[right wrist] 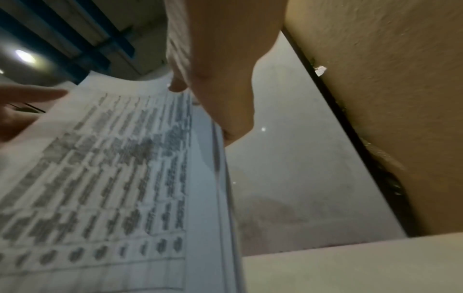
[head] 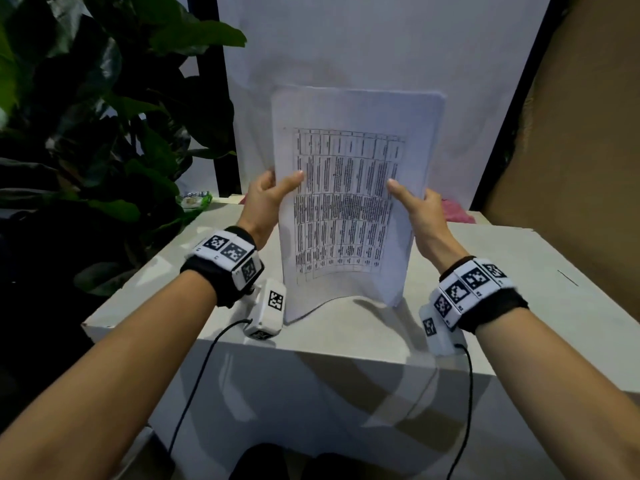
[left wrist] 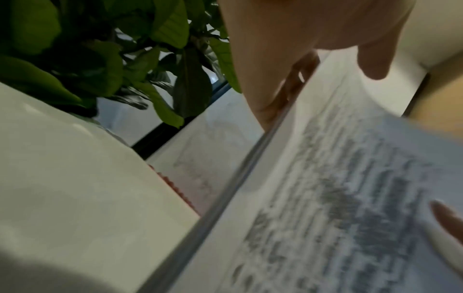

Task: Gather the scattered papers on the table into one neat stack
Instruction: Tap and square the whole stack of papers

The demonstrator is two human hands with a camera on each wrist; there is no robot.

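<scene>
A stack of white papers (head: 349, 188) with a printed table on the front sheet stands upright on its lower edge on the white table (head: 502, 296), bowed toward me. My left hand (head: 273, 192) grips its left edge, thumb on the front and fingers behind. My right hand (head: 415, 206) grips the right edge the same way. In the left wrist view the papers (left wrist: 325, 198) run edge-on past my left hand (left wrist: 288, 59). In the right wrist view my right hand (right wrist: 220, 79) pinches the papers (right wrist: 112, 178) at their side edge.
A large leafy plant (head: 97, 126) stands at the left of the table. A white panel (head: 381, 46) rises behind it, a brown board (head: 581, 150) at the right. A green-white packet (head: 195, 199) and something pink (head: 453, 209) lie at the table's back edge.
</scene>
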